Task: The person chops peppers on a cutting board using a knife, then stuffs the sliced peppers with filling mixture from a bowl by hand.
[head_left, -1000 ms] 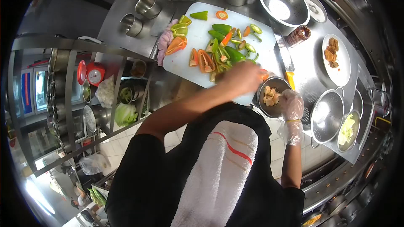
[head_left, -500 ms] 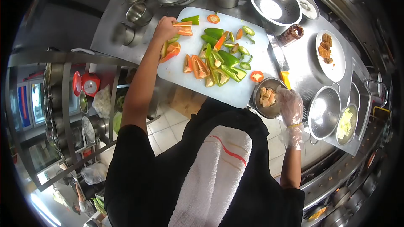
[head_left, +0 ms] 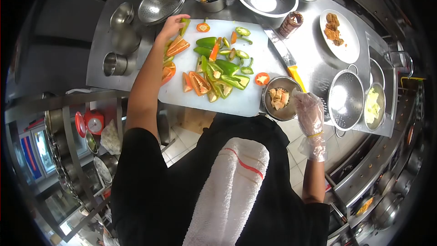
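Observation:
At the far left corner of the white cutting board (head_left: 246, 100), my bare left hand (head_left: 172, 26) has its fingers closed on a green pepper piece (head_left: 184, 26). Just below it lie orange pepper pieces (head_left: 177, 45). Several cut green peppers (head_left: 226, 67) and orange ones cover the middle of the board. My right hand (head_left: 310, 109), in a clear plastic glove, is at the right rim of a small metal bowl (head_left: 286, 112) that holds light cut pieces (head_left: 278, 98). Its fingers are bent together, holding the rim.
A knife with a yellow handle (head_left: 296, 78) lies right of the board. Beyond are a jar (head_left: 291, 24), a plate (head_left: 346, 53) of browned food, and colanders (head_left: 346, 100). More metal bowls (head_left: 161, 2) stand at the back left.
My left hand went from near the small bowl to the far left of the board. The orange piece it held now lies with the others, and it grips a green piece. The view has shifted.

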A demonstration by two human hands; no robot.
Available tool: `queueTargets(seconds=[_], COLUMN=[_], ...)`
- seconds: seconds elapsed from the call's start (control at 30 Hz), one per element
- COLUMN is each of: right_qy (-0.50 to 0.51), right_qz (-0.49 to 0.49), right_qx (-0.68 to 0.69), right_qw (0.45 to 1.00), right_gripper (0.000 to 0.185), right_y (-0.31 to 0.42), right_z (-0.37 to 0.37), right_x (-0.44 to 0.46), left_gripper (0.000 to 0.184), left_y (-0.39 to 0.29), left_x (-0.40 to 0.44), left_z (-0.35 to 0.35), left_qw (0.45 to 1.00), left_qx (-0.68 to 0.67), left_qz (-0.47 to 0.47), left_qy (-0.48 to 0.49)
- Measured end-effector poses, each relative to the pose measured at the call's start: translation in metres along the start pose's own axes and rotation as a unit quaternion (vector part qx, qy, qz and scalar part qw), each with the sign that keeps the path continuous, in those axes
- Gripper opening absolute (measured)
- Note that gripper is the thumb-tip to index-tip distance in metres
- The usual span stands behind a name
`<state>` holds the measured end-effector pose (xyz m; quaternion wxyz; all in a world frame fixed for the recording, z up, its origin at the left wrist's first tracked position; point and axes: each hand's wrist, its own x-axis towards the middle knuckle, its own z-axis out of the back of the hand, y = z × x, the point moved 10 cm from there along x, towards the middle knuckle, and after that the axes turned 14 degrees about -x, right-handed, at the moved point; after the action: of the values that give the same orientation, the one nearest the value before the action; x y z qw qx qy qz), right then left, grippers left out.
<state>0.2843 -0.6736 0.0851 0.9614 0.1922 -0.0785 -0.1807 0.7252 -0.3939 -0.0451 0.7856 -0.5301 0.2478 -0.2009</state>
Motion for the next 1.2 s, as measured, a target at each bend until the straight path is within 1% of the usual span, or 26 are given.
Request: queueTargets(seconds=[0.07, 0.13, 0.17, 0.2, 0.23, 0.3, 0.43, 0.5, 0.53, 0.63, 0.67, 0.7, 0.77, 0.8, 0.83, 0.87, 0.9, 0.93, 0.97, 1.0, 1.03, 1.07, 1.1, 1.13, 1.17, 1.2], right_qy=[-0.020, -0.013, -0.011, -0.009, -0.012, -0.017, -0.006, -0.018, -0.014, -0.035, -0.051, -0.060, -0.089, -0.060, -0.044, -0.081, -0.094, -0.052, -0.053, -0.035, -0.017, 0.029, 0.030, -0.016, -0.059, -0.068], right_qz=[0.034, 0.027, 0.020, 0.022, 0.017, 0.014, 0.032, 0.046, 0.044, 0.042, 0.043, 0.030, 0.030, -0.007, 0.011, 0.051, 0.054, 0.085, 0.078, 0.031, -0.012, -0.054, -0.052, -0.042, -0.035, -0.030], right_qx=[-0.014, -0.007, -0.004, -0.002, 0.008, 0.019, 0.025, 0.022, 0.035, 0.043, 0.037, 0.039, 0.042, 0.064, 0.083, 0.090, 0.079, 0.058, 0.055, 0.075, 0.096, 0.112, 0.113, 0.101, 0.088, 0.078], right_qw=[0.999, 1.000, 1.000, 1.000, 1.000, 1.000, 0.999, 0.999, 0.998, 0.998, 0.997, 0.997, 0.995, 0.996, 0.995, 0.991, 0.991, 0.993, 0.994, 0.996, 0.995, 0.992, 0.992, 0.994, 0.994, 0.994], right_gripper=[0.016, 0.016, 0.015, 0.015, 0.015, 0.015, 0.015, 0.015, 0.016, 0.018, 0.019, 0.020, 0.025, 0.031, 0.038, 0.041, 0.042, 0.041, 0.041, 0.040, 0.038, 0.045, 0.045, 0.044, 0.043, 0.028], right_y=[0.003, 0.002, 0.001, 0.001, 0.001, 0.001, 0.009, 0.014, 0.015, 0.014, 0.013, 0.015, 0.026, 0.024, 0.029, 0.038, 0.046, 0.054, 0.049, 0.035, 0.027, 0.015, 0.011, 0.006, 0.000, -0.005], right_z=[0.001, -0.001, -0.001, -0.001, -0.001, 0.001, -0.001, 0.005, 0.009, 0.020, 0.024, 0.027, 0.031, 0.021, 0.015, 0.017, 0.015, 0.008, 0.001, -0.014, -0.022, -0.027, -0.032, -0.034, -0.036, -0.041], right_x=[-0.003, -0.006, -0.006, -0.006, -0.006, -0.003, 0.005, 0.005, 0.006, 0.010, 0.009, 0.011, 0.018, 0.023, 0.030, 0.034, 0.040, 0.043, 0.043, 0.044, 0.045, 0.042, 0.042, 0.040, 0.035, 0.033], left_gripper=[0.039, 0.039, 0.041, 0.043, 0.043, 0.048, 0.052, 0.051, 0.051, 0.048, 0.052, 0.052, 0.059, 0.059, 0.061, 0.064, 0.064, 0.065, 0.065, 0.065, 0.065, 0.063, 0.062, 0.056, 0.056, 0.054], left_y=[0.004, -0.004, -0.039, -0.072, -0.074, -0.067, -0.062, -0.055, -0.057, -0.059, -0.068, -0.085, -0.115, -0.127, -0.136, -0.139, -0.134, -0.131, -0.130, -0.141, -0.148, -0.158, -0.167, -0.178, -0.162, -0.154], left_x=[-0.003, -0.019, -0.029, -0.046, -0.056, -0.074, -0.079, -0.061, -0.061, -0.057, -0.061, -0.074, -0.106, -0.117, -0.130, -0.140, -0.145, -0.149, -0.153, -0.162, -0.170, -0.175, -0.177, -0.181, -0.178, -0.174], left_z=[0.000, -0.009, -0.015, -0.031, -0.044, -0.096, -0.115, -0.105, -0.106, -0.075, -0.085, -0.098, -0.163, -0.191, -0.219, -0.245, -0.270, -0.291, -0.307, -0.318, -0.326, -0.329, -0.330, -0.333, -0.337, -0.342], left_qw=[0.999, 0.995, 0.995, 0.963, 0.963, 0.943, 0.942, 0.968, 0.968, 0.999, 0.996, 0.996, 0.958, 0.953, 0.950, 0.946, 0.941, 0.951, 0.959, 0.964, 0.964, 0.975, 0.979, 0.973, 0.973, 0.975], left_qx=[-0.029, -0.061, 0.071, 0.202, 0.203, 0.250, 0.288, 0.226, 0.226, -0.027, -0.083, -0.082, -0.245, -0.252, -0.238, -0.223, -0.227, -0.187, -0.145, -0.076, -0.074, -0.012, 0.051, 0.050, 0.050, 0.052], left_qz=[0.024, 0.050, -0.065, -0.177, -0.176, -0.176, -0.149, -0.081, -0.083, 0.024, 0.022, 0.021, 0.077, 0.081, 0.088, 0.094, 0.098, 0.068, 0.037, 0.047, 0.046, 0.002, -0.041, -0.176, -0.172, -0.125], left_qy=[0.031, 0.054, 0.023, -0.008, -0.009, 0.133, 0.091, 0.069, 0.070, -0.030, 0.020, 0.031, 0.126, 0.149, 0.182, 0.214, 0.230, 0.237, 0.239, 0.249, 0.250, 0.222, 0.191, 0.141, 0.144, 0.174])
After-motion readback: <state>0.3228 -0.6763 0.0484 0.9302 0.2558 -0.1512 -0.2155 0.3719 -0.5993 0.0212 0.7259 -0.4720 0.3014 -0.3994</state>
